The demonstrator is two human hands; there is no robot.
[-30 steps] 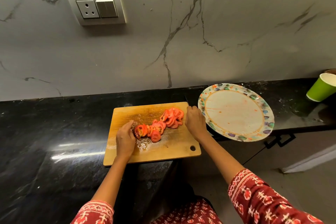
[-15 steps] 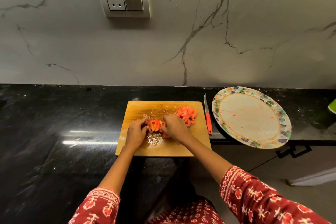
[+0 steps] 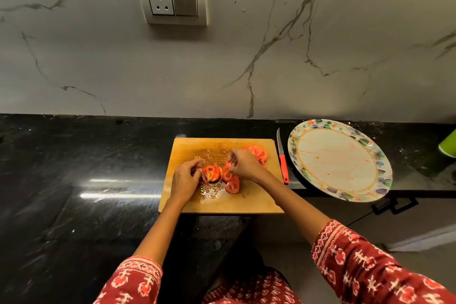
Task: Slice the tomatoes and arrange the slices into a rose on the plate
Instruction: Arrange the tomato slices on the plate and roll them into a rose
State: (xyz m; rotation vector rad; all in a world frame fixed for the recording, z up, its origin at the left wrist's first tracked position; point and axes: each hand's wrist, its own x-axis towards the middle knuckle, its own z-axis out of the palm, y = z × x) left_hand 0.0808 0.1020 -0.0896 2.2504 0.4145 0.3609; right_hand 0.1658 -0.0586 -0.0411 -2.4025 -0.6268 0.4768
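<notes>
Tomato slices (image 3: 217, 175) lie in a loose row across the middle of the wooden cutting board (image 3: 256, 202), some leaning upright against each other, one lying flat at the near end of the row. A second heap of slices (image 3: 259, 153) sits at the board's far right corner, partly hidden behind the right hand (image 3: 244, 164). Juice and seeds wet the wood around the row and toward the far edge.

The left hand (image 3: 183, 180) rests on the board at the row's left end, its fingers closed on the outermost slice. The right hand comes in from the other side, thumb and fingertips pinched on a slice near the row's right end, the other fingers curled. Both arms wear red patterned sleeves.

The board sits on the black surface, its near edge at the surface's front edge. Just right of the board lies a small knife (image 3: 283, 163) with a red handle, blade pointing to the back wall, touching neither hand. Just beyond the knife is a round plate (image 3: 380, 173) with a coloured patterned rim; its pale centre carries only a few reddish smears, and its near side overhangs the front edge of the surface. A green cup (image 3: 447, 147) peeks in at the far right. On the marbled wall behind sits a socket and switch panel (image 3: 171, 0).
</notes>
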